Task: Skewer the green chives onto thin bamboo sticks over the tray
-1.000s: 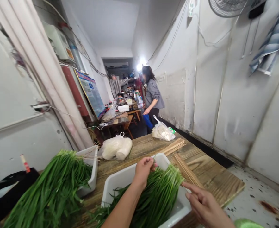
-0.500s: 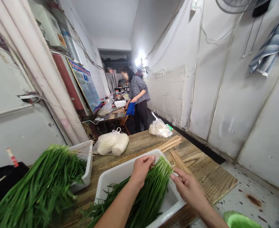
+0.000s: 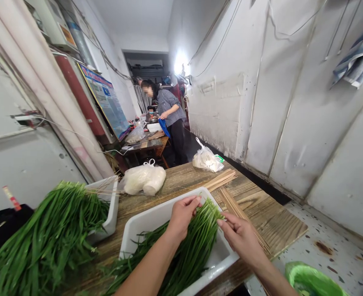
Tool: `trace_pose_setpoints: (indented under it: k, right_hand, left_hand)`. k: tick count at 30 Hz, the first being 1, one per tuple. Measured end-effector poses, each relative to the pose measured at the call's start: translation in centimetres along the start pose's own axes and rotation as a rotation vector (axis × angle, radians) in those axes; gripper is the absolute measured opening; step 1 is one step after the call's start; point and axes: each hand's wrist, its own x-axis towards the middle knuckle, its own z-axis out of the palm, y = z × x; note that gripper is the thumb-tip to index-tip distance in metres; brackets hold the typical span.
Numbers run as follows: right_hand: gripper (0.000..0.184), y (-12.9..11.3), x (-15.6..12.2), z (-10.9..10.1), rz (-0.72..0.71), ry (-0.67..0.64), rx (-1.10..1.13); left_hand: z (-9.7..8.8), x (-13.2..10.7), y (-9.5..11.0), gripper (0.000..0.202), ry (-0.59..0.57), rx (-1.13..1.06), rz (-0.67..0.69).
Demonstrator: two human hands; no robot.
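Observation:
A white plastic tray [image 3: 127,236] holds a bunch of garlic chives [image 3: 196,242], the pale cut ends turned to the far right corner and the dark leaves trailing toward me. My left hand [image 3: 183,213] is closed in a pinch at the left side of the stem ends. Across from it, my right hand [image 3: 238,234] pinches at the right side of those ends. Whether a thin stick is also between my fingertips is hidden. Loose bamboo skewers [image 3: 235,201] lie on the table just beyond my right hand.
At left, a second white tray [image 3: 115,213] carries skewered garlic chives [image 3: 52,230]. Two knotted plastic bags, a left bag [image 3: 146,179] and a right bag [image 3: 208,159], rest on the wooden table [image 3: 271,213]. A green basin [image 3: 311,279] sits low right. Another person [image 3: 171,111] stands behind with a blue cloth.
My view has shifted slightly, showing more of the green basin. Both hands stay at the stem ends with little movement. The other person leans further left, the blue cloth raised.

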Motion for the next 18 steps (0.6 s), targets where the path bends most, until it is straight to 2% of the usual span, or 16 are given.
trace_pose_setpoints:
  k: [4, 8, 13, 18]
  right_hand:
    - [0.022, -0.27, -0.07, -0.20, -0.016, -0.039, 0.020]
    - [0.023, -0.65, -0.09, -0.22, -0.069, -0.025, -0.020]
    - [0.025, -0.88, -0.16, -0.23, -0.102, 0.001, -0.063]
    - [0.026, -0.63, -0.15, -0.32, -0.047, -0.002, -0.062]
  left_hand:
    - [0.42, -0.58, 0.36, 0.039, -0.040, 0.028, 0.019]
    - [0.50, -0.66, 0.23, 0.037, -0.060, 0.086, 0.072]
    - [0.33, -0.50, 0.14, 0.031, -0.017, 0.097, 0.096]
    - [0.25, -0.49, 0.19, 0.029, 0.015, 0.096, 0.086]
